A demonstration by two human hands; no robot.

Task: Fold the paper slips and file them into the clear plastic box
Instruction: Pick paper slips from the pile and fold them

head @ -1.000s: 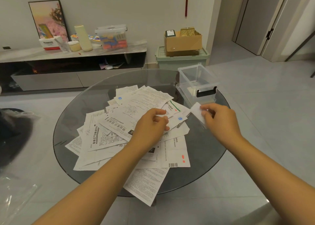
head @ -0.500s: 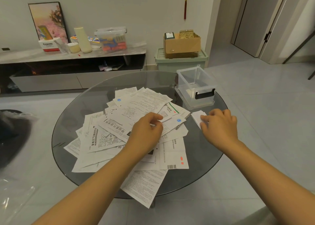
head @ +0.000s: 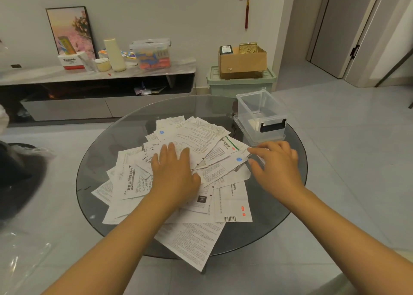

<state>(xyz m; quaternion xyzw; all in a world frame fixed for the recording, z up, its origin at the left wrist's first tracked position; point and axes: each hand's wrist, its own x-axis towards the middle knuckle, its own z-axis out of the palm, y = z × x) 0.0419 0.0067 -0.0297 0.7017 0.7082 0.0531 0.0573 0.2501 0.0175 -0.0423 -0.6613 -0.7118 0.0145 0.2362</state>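
A loose pile of printed paper slips [head: 201, 138] covers the middle of the round glass table [head: 107, 147]. My left hand [head: 174, 174] lies flat on the pile with its fingers straight. My right hand [head: 278, 167] hovers low at the pile's right edge, fingers spread over a small white folded slip [head: 261, 160] on the glass. The clear plastic box [head: 260, 114] with a black latch stands open at the table's far right, just beyond my right hand. Something pale lies in its bottom.
Behind the table stands a low TV console [head: 96, 76] with bottles, a filled plastic box and a framed picture. A green bin [head: 241, 87] carries a cardboard box. A dark round object [head: 20, 174] and clear plastic sheet [head: 20, 256] sit at left.
My right hand brought the folded slip down from near the box to the glass. My left hand went from curled fingers on the pile to lying flat on it.
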